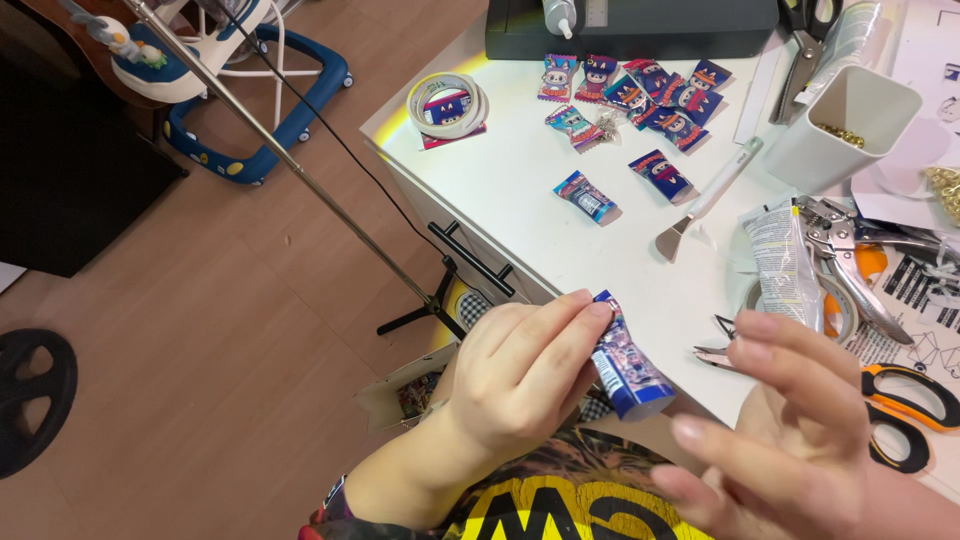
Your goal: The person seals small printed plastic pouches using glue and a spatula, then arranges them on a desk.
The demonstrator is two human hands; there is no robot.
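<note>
Low in the frame's centre, your left hand [520,375] pinches a small blue packet [625,360] between its fingers at the desk [520,180] edge; your right hand [790,430] hovers beside it, fingers spread, holding nothing.

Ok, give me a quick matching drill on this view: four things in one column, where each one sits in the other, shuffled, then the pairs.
Things:
1. blue candy packet
2. tape roll
3. white cup
4. orange-handled scissors

Places:
A. near the table's left corner
B. at the right edge, beside the right hand
C. pinched in the left hand
D. far right of the table, holding gold bits

Pairs: 1-C, 2-A, 3-D, 4-B
</note>
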